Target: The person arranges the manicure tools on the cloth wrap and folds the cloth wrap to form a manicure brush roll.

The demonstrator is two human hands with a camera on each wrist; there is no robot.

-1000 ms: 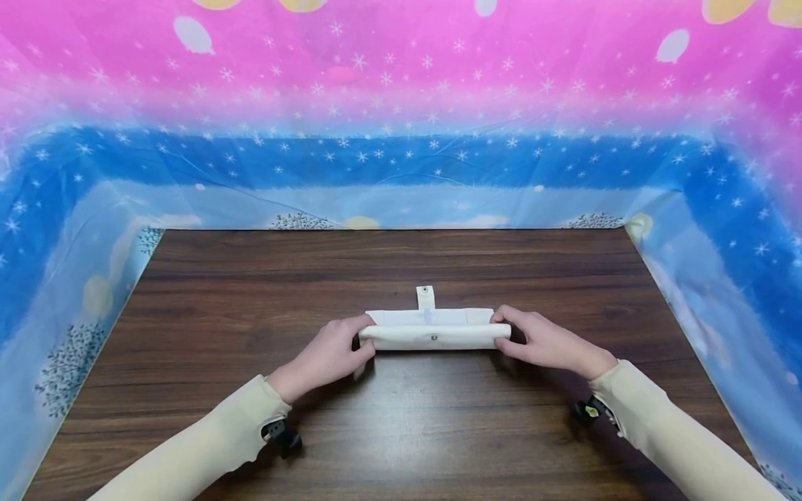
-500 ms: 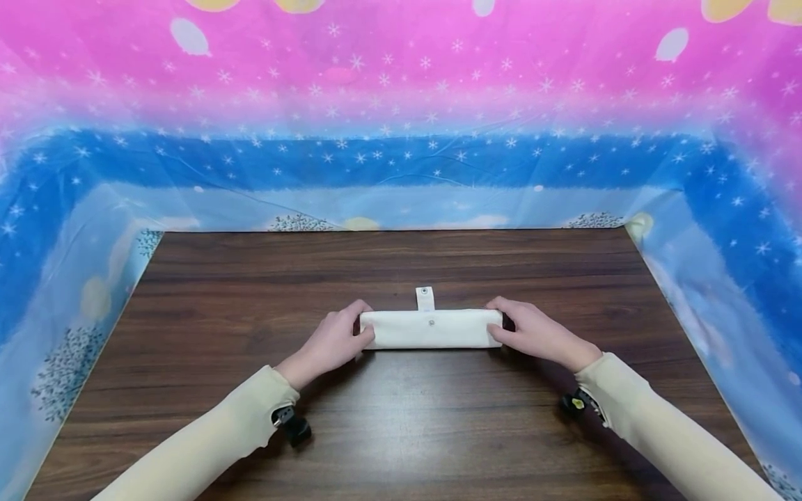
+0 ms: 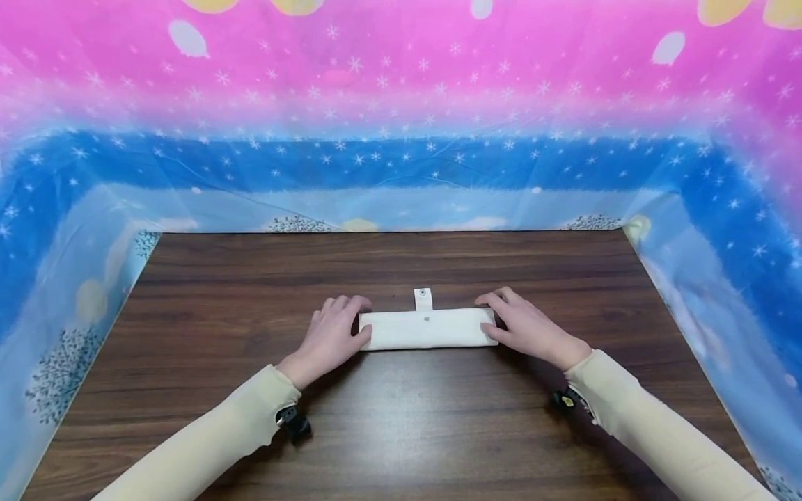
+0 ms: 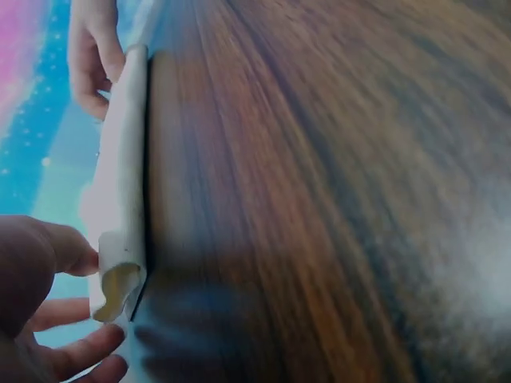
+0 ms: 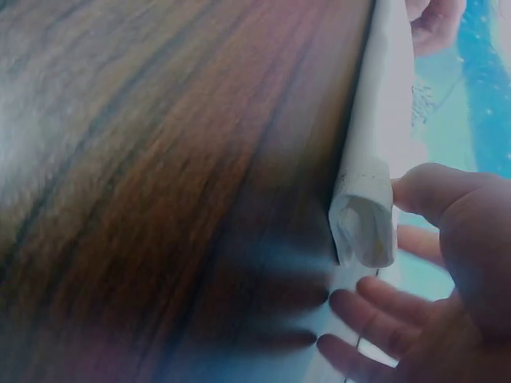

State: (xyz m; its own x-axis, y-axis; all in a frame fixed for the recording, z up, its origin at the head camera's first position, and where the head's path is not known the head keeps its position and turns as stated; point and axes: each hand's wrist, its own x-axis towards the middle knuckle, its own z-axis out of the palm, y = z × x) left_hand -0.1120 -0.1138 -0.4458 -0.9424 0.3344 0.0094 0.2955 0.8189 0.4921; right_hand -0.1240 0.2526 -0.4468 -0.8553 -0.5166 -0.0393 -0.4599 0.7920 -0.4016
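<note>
A white roll-up pouch (image 3: 401, 330) lies rolled lengthwise on the table, a metal snap on its upper face. From its far edge a short strap (image 3: 423, 299) with a second snap sticks out flat. My left hand (image 3: 332, 337) holds the left end, thumb on the near face and fingers fanned at the far side. At the right end, my right hand (image 3: 532, 327) has its thumb on the near face and its index finger by the far edge. Both wrist views show the coiled, hollow ends of the pouch (image 4: 124, 183); what is inside cannot be made out.
The dark wood-grain table (image 3: 401, 431) reaches back to a hanging cloth (image 3: 401, 163) printed with snowflakes, which encloses the back and both sides. A black device (image 3: 294, 424) is strapped at the left wrist, another device (image 3: 567, 400) at the right.
The pouch has turned over away from me, covering the inner flap and bringing its snap closer to the strap. Both hands moved with it, and their fingers now spread more loosely.
</note>
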